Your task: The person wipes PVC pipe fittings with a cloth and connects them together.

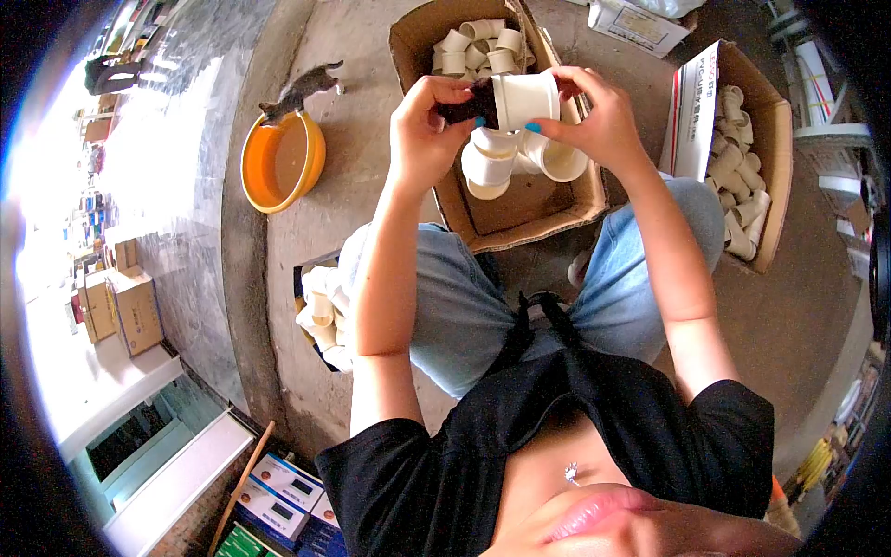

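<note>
My right hand [599,121] grips a white PVC pipe fitting [527,100] by its wide right end, thumb below and fingers over the rim. My left hand [425,125] is closed on a dark, rag-like piece [469,104], pressed against the fitting's left end. What the dark piece is made of cannot be made out. Both hands are raised over an open cardboard box [483,218]. Larger white fittings [489,165] lie in its near part, just beneath the held one, and smaller fittings [478,46] are heaped in its far part.
At right stands a second cardboard box [775,186] of white fittings. More fittings [323,311] are in a container by my left knee. A cat [302,91] leans at the rim of a yellow basin [317,172] on the left. Boxed goods [278,492] lie at lower left.
</note>
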